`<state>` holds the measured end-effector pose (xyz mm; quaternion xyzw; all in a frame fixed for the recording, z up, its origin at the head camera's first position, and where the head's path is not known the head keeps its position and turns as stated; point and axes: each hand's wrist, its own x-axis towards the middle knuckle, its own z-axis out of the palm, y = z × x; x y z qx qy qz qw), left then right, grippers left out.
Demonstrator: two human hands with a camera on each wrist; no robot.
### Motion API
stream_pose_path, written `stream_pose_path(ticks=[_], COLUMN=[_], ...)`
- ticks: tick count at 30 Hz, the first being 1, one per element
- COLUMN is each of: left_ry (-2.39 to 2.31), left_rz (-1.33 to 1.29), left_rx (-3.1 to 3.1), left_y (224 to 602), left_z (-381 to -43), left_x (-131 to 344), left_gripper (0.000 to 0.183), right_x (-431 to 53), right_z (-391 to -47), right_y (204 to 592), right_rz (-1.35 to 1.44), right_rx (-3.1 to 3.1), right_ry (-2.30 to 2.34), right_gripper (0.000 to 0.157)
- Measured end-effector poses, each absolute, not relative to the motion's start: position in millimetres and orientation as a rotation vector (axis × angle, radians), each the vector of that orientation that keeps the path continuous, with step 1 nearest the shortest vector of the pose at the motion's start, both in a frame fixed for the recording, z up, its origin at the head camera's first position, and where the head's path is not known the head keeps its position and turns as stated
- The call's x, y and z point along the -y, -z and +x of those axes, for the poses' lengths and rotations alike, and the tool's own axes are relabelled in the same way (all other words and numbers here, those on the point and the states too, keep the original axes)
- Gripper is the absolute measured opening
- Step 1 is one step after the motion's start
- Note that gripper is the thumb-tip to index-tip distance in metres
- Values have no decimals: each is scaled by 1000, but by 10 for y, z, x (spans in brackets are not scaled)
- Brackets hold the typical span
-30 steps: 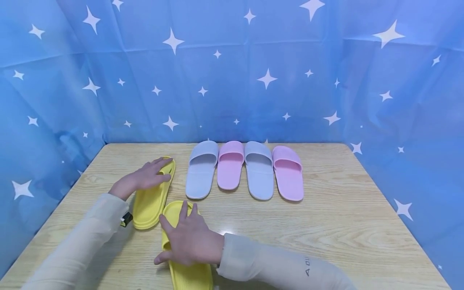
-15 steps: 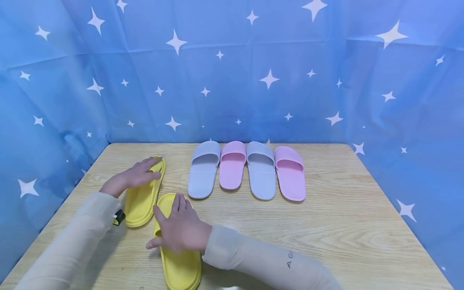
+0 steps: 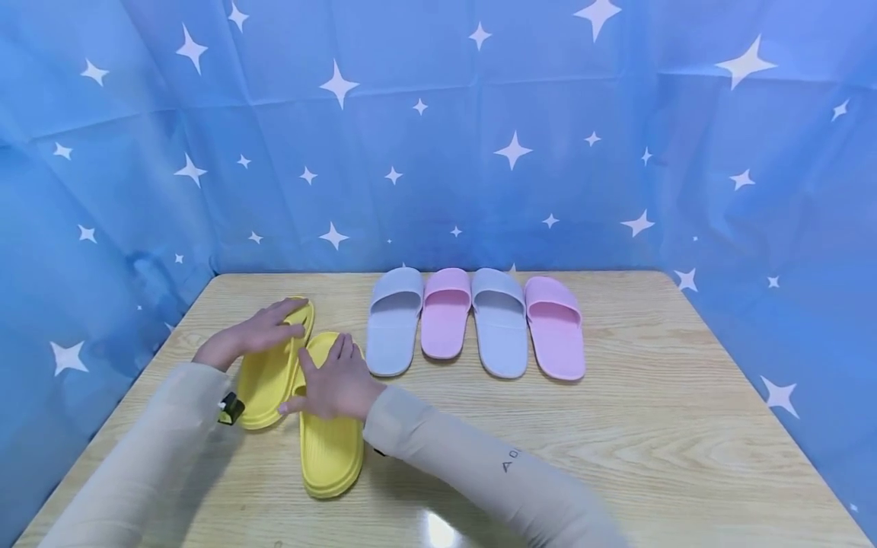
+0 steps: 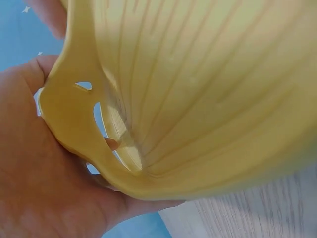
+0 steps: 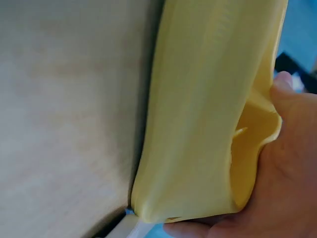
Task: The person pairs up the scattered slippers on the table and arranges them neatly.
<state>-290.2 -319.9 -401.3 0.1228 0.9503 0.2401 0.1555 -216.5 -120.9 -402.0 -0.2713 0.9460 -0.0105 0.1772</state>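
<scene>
Two yellow slippers lie on the table's left side in the head view. My left hand [image 3: 256, 335] lies across the strap of the left yellow slipper [image 3: 263, 388] and grips it; in the left wrist view the thumb runs along one side of that strap [image 4: 74, 114]. My right hand [image 3: 339, 387] holds the right yellow slipper [image 3: 332, 457] over its strap, thumb on the left side and fingers toward the toe. This slipper sits nearer the front, its toe close beside the left one. The straps are mostly covered by the hands in the head view.
At the back of the wooden table [image 3: 617, 457] stand a grey-blue slipper [image 3: 392, 342], a pink slipper [image 3: 443, 327], another grey-blue slipper [image 3: 502, 342] and another pink slipper [image 3: 558, 346] in a row. A blue star-patterned curtain [image 3: 438, 152] hangs behind and on both sides.
The right hand has moved its yellow slipper away from the front edge, up beside the left one. The left hand and its slipper have shifted a little to the left.
</scene>
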Motion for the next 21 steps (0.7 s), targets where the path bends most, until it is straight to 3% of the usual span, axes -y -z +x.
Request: stream_pose_path(ticks=[21], left_ry=[-700], left_rz=[261], left_rx=[-2691], left_y=[4004], left_z=[-2907], left_x=[3209], left_gripper=[62], right_x=[1370], right_z=[-2614], right_y=[4000], right_rz=[-657], right_rx=[-2692], right_ry=[120], right_gripper=[90])
